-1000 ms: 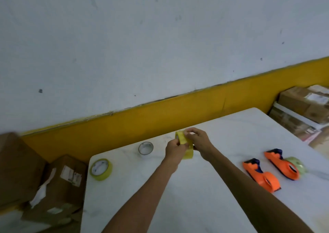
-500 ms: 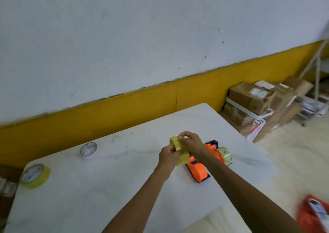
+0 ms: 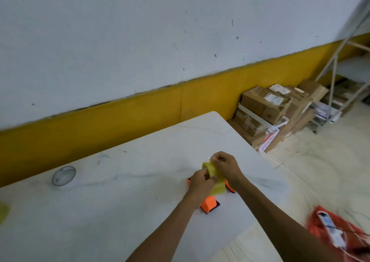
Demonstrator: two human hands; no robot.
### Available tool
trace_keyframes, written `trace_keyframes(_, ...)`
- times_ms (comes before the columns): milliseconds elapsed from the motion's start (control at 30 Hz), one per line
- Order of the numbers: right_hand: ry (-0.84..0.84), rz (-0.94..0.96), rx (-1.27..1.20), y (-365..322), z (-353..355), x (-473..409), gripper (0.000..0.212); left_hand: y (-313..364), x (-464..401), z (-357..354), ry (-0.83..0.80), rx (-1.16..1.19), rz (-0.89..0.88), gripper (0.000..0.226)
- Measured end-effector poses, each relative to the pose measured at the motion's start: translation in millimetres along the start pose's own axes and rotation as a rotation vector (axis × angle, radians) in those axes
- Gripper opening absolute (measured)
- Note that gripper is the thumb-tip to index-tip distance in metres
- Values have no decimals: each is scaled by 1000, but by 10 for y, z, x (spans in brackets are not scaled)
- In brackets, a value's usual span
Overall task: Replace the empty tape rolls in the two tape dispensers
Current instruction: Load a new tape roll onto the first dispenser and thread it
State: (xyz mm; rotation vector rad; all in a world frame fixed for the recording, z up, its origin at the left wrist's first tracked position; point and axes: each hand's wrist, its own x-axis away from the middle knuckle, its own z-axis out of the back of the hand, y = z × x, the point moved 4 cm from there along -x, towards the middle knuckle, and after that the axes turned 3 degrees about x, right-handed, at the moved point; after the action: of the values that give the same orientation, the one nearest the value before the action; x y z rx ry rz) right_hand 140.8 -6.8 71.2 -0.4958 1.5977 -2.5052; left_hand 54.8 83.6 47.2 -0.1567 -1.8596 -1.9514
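I hold a yellow tape roll [image 3: 215,179] upright above the white table [image 3: 120,201], a little over the orange tape dispensers. My left hand [image 3: 200,184] grips the roll from the near side. My right hand [image 3: 225,166] pinches its top edge with thumb and fingers. One orange dispenser [image 3: 209,205] shows below my left wrist, and a corner of the second orange dispenser [image 3: 230,188] peeks out under my right wrist. Most of both dispensers is hidden by my hands. A clear, nearly empty tape core [image 3: 63,176] lies at the table's far left.
A yellow roll edge [image 3: 3,211] shows at the left border. Cardboard boxes [image 3: 266,109] are stacked on the floor past the table's right corner, beside a metal shelf frame [image 3: 340,65]. An orange bag [image 3: 336,229] lies on the floor at right. The wall runs behind the table.
The view has swung right, so the table's right corner, boxes and floor came into sight. My hands with the yellow roll now sit directly over the orange dispensers and hide them.
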Motion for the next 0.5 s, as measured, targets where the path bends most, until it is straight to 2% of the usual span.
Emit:
trace_keyframes(233,17,-43,-27,244,-33,-237,18,-211,-128,-103,-82,122,52,14)
trace_keyframes(333,-48,-79,-42,346,-75,-321,14,-305,-146,-147,-39,170,62,24)
trace_keyframes(500,-50,-187,-125,501,-3,-531,14,-306,-320,-314,13,198,108,21)
